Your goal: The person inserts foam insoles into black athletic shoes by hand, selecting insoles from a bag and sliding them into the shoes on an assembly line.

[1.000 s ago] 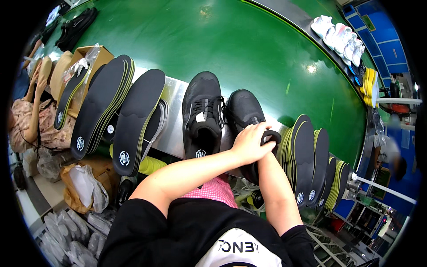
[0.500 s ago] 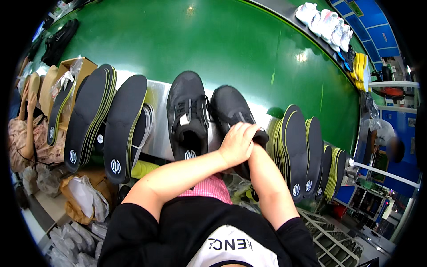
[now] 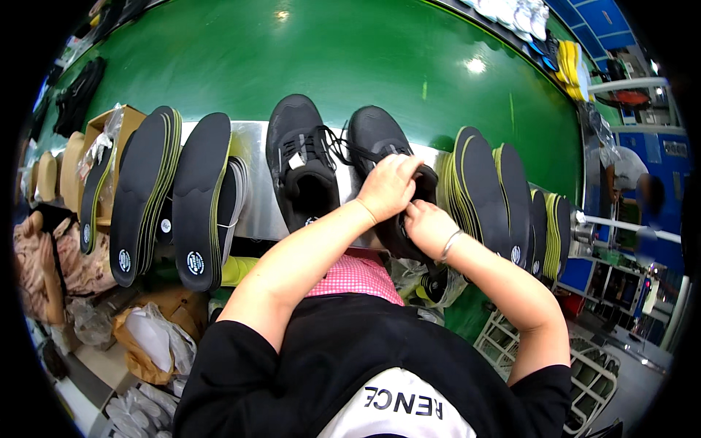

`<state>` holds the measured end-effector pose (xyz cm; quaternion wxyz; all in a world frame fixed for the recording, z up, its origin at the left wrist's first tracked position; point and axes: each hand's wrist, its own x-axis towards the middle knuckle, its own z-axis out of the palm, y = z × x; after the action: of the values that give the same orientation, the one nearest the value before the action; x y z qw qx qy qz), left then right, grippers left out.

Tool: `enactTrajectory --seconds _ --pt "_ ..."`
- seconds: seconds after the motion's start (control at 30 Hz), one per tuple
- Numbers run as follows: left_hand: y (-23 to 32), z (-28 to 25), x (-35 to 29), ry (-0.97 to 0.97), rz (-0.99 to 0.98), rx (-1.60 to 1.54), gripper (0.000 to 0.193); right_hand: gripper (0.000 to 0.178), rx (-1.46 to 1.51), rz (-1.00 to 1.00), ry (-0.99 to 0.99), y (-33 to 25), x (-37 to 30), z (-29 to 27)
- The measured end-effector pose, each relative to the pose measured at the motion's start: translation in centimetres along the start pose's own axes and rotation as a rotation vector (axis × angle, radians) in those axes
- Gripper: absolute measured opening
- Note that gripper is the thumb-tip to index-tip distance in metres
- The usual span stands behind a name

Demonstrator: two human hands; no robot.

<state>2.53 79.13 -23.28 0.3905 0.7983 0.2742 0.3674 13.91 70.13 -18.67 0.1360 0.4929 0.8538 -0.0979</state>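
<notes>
The left hand (image 3: 388, 185), fingers half curled, lies over the opening of the right black shoe (image 3: 377, 133); the right hand (image 3: 431, 230), fingers bent, is at that shoe's near end. Whether either grips anything, I cannot tell. A matching left shoe (image 3: 293, 124) sits just beside it; dark insoles (image 3: 203, 164) stand farther left and right, the green tabletop (image 3: 350, 51) beyond.

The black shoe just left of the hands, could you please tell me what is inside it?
Inside the shoe, dark lining and part of a pale mark at the heel show; the upper hides the toe end.
</notes>
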Motion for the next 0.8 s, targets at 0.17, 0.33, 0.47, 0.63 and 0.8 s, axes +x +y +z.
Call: enactTrajectory --seconds 0.17,0.33,0.47,0.63,0.8 --pt "0.1 -0.8 0.4 -0.066 -0.192 -0.213 0.035 0.022 1.46 0.683 0.326 1.7 -4.0 -4.3" --pt "4.5 -3.5 1.1 0.196 -0.079 0.024 0.047 0.018 1.849 0.701 0.602 0.4 -5.3 -5.9" --pt "7.3 -5.2 -0.6 -0.147 -0.309 -0.786 0.034 0.012 1.796 0.632 0.617 -2.3 -4.1 -8.1" --pt "8.4 -12.7 -2.5 0.032 -0.361 -0.759 0.015 0.024 1.407 0.527 0.624 -4.4 -3.4 -6.4" --pt "3.7 -28.9 -6.2 0.787 -0.134 0.497 0.012 0.067 0.409 0.307 -0.091 -4.5 -3.3 -3.8"
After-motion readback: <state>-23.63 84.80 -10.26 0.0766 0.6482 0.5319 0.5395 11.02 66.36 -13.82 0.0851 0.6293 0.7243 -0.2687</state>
